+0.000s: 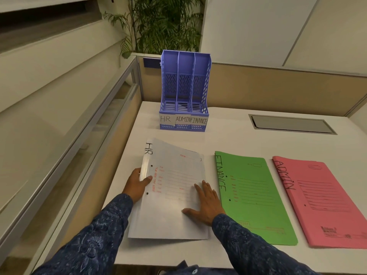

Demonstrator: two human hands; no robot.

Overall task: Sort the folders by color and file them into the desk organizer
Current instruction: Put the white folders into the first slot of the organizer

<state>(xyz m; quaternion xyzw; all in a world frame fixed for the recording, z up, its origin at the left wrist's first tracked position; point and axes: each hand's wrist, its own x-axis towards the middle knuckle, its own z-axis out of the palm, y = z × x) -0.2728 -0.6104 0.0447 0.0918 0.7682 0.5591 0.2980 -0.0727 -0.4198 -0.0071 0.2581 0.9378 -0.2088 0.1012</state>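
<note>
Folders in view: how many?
3: white HR card folder left; green FINANCE card folder middle; pink ADMIN card folder right. More may lie stacked beneath.

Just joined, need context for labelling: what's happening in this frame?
A person is handling the white paper folder marked HR: the left hand grips its left edge, which seems raised slightly off the white desk, while the right hand rests flat on its cover. The green FINANCE folder and pink ADMIN folder lie flat to its right, untouched. The blue plastic three-slot organizer at the back, labelled HR, ADMIN, FINANCE, holds no folders yet.
</note>
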